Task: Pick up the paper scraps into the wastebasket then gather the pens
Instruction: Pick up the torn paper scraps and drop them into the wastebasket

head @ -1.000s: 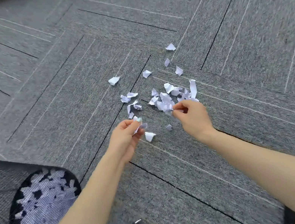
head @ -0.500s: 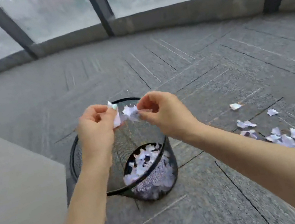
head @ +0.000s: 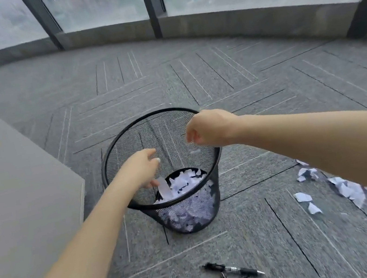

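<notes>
A black mesh wastebasket (head: 108, 162) stands on the grey carpet, partly filled with white paper scraps (head: 180, 184). My left hand (head: 141, 168) hangs over its near-left rim, fingers apart and pointing down, and a long scrap (head: 164, 190) falls just below it. My right hand (head: 210, 129) is over the right rim, fingers loosely spread, with a small scrap (head: 195, 152) dropping under it. More loose scraps (head: 348, 190) lie on the carpet at the right. Black pens (head: 235, 270) lie on the floor in front of the basket.
A grey cabinet or desk side (head: 15, 193) rises at the left, close to the basket. A low concrete sill (head: 230, 20) and tall windows curve round the back. Carpet stretches between basket and sill.
The view swung from the scrap pile to the basket. Both hands carried pinched scraps over its rim and have now spread, letting the scraps fall in.
</notes>
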`<act>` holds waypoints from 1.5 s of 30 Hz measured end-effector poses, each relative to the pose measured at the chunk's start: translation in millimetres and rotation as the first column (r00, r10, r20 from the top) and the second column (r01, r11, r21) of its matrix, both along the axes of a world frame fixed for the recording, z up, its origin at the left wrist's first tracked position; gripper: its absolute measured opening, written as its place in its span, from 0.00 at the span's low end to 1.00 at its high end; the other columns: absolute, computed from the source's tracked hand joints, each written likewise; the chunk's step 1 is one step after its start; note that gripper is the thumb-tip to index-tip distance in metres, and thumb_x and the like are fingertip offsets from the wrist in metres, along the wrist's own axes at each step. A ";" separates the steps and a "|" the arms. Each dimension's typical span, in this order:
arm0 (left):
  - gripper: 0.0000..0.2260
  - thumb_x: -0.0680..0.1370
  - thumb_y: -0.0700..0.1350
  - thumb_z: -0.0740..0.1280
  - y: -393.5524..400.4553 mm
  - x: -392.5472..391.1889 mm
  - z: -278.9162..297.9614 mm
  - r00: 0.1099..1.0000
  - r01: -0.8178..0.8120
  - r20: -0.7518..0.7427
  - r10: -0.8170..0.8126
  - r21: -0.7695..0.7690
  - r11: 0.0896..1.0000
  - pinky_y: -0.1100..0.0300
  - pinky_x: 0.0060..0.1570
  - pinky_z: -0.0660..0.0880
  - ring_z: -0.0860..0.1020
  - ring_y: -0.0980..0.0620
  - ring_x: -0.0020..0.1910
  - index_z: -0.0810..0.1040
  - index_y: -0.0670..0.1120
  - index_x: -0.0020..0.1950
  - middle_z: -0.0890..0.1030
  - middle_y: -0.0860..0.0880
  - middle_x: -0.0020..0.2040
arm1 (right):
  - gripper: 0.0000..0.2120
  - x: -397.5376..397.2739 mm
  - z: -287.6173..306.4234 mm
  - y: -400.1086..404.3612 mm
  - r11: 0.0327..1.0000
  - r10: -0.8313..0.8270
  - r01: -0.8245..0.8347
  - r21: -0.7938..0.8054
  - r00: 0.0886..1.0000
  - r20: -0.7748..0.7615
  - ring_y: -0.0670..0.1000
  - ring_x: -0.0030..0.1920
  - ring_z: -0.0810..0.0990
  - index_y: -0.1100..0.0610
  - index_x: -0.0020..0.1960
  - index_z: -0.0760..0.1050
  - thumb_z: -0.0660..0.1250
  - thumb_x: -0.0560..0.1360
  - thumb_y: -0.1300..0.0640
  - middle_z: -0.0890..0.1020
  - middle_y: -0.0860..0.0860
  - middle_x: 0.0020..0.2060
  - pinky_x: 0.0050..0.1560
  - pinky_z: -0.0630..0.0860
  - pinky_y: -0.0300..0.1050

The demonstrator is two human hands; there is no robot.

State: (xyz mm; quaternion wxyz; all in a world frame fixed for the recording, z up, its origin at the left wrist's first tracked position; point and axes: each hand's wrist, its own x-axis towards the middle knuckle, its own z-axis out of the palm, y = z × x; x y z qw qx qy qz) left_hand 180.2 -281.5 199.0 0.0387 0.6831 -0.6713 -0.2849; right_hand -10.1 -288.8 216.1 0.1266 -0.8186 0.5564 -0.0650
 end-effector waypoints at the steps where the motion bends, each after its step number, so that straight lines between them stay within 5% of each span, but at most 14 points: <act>1: 0.16 0.80 0.46 0.58 0.0 -2.6 -0.9 0.993 0.058 0.102 -0.058 -0.001 0.998 0.58 0.40 0.77 0.80 0.50 0.36 0.72 0.46 0.67 0.81 0.45 0.52 | 0.13 -4.0 -0.8 2.6 1.000 0.021 -0.021 -0.003 1.000 0.004 0.49 0.53 0.80 0.50 0.52 0.80 0.61 0.75 0.61 0.83 0.46 0.52 0.56 0.75 0.46; 5: 0.18 0.80 0.49 0.60 -0.8 -19.8 -2.0 0.960 0.124 0.257 -0.115 -0.020 0.992 0.63 0.28 0.65 0.70 0.51 0.26 0.83 0.39 0.42 0.83 0.46 0.34 | 0.10 -25.2 -6.8 10.3 1.000 0.023 -0.023 -0.021 0.999 0.026 0.48 0.48 0.78 0.50 0.51 0.81 0.61 0.77 0.55 0.83 0.45 0.49 0.57 0.69 0.46; 8: 0.14 0.80 0.46 0.58 -2.0 -37.9 2.4 0.969 0.126 0.227 -0.097 -0.116 0.985 0.64 0.29 0.68 0.72 0.54 0.25 0.82 0.41 0.47 0.82 0.50 0.32 | 0.14 -37.7 -10.2 18.8 0.999 -0.025 0.030 -0.029 0.987 0.156 0.50 0.45 0.79 0.56 0.48 0.81 0.60 0.77 0.50 0.83 0.51 0.47 0.52 0.67 0.44; 12: 0.11 0.79 0.42 0.60 5.0 -85.6 27.6 0.964 0.265 0.091 -0.251 -0.416 0.870 0.60 0.44 0.72 0.79 0.51 0.42 0.79 0.47 0.58 0.82 0.49 0.45 | 0.12 -92.0 -14.1 52.7 0.979 -0.174 0.201 -0.023 0.895 0.410 0.50 0.52 0.78 0.56 0.53 0.80 0.63 0.77 0.51 0.81 0.51 0.52 0.53 0.73 0.46; 16: 0.08 0.77 0.41 0.63 28.5 -151.2 37.3 0.888 0.336 -0.080 -0.453 -0.560 0.758 0.72 0.33 0.67 0.74 0.59 0.34 0.81 0.48 0.52 0.80 0.49 0.40 | 0.10 -192.0 -73.0 113.4 0.836 -0.548 0.493 0.242 0.719 0.427 0.48 0.50 0.79 0.58 0.53 0.80 0.64 0.76 0.56 0.83 0.53 0.50 0.54 0.74 0.44; 21: 0.06 0.77 0.41 0.64 51.3 -232.2 -50.3 0.809 0.509 -0.155 -0.567 -0.298 0.807 0.68 0.34 0.67 0.73 0.59 0.34 0.80 0.48 0.49 0.77 0.55 0.36 | 0.07 -280.9 -178.4 207.4 0.503 -0.864 0.741 0.445 0.439 0.246 0.45 0.36 0.76 0.56 0.51 0.80 0.64 0.76 0.58 0.82 0.51 0.43 0.31 0.68 0.34; 24: 0.09 0.77 0.44 0.63 66.0 -261.3 -123.8 0.753 0.658 0.007 -0.658 0.026 0.752 0.61 0.44 0.70 0.77 0.50 0.46 0.78 0.46 0.56 0.77 0.50 0.47 | 0.06 -295.9 -220.4 245.7 0.392 -0.920 0.803 0.448 0.329 0.215 0.47 0.38 0.74 0.54 0.51 0.78 0.66 0.75 0.56 0.80 0.51 0.44 0.36 0.69 0.43; 27: 0.17 0.78 0.49 0.63 80.3 -272.6 -163.2 0.665 0.688 0.144 -0.733 0.261 0.677 0.55 0.51 0.73 0.76 0.49 0.50 0.69 0.48 0.66 0.71 0.48 0.61 | 0.10 -288.0 -249.2 261.2 0.405 -0.913 0.796 0.451 0.330 0.238 0.45 0.44 0.75 0.53 0.54 0.76 0.67 0.74 0.53 0.76 0.47 0.49 0.47 0.73 0.44; 32: 0.25 0.77 0.50 0.65 82.4 -294.2 -195.3 0.785 0.565 0.136 -0.604 0.241 0.789 0.53 0.54 0.73 0.77 0.46 0.54 0.63 0.47 0.72 0.65 0.46 0.69 | 0.15 -274.2 -272.3 257.3 0.379 -0.916 0.833 0.404 0.276 0.290 0.46 0.46 0.76 0.53 0.58 0.74 0.69 0.73 0.55 0.73 0.45 0.48 0.54 0.75 0.51; 36: 0.26 0.75 0.50 0.68 85.0 -306.6 -220.8 0.840 0.494 0.142 -0.523 0.194 0.847 0.51 0.59 0.72 0.72 0.44 0.60 0.64 0.46 0.71 0.67 0.44 0.66 | 0.12 -270.8 -277.5 252.4 0.375 -0.916 0.863 0.338 0.289 0.277 0.49 0.46 0.76 0.50 0.55 0.75 0.69 0.72 0.52 0.73 0.45 0.47 0.54 0.74 0.56; 45: 0.03 0.78 0.41 0.62 103.3 -300.6 -243.1 0.916 0.401 -0.008 -0.401 0.058 0.914 0.55 0.42 0.67 0.72 0.48 0.44 0.71 0.45 0.52 0.72 0.50 0.45 | 0.05 -270.6 -293.3 256.1 0.409 -0.900 0.870 0.275 0.335 0.279 0.51 0.47 0.74 0.50 0.46 0.77 0.69 0.72 0.50 0.76 0.48 0.48 0.50 0.65 0.46</act>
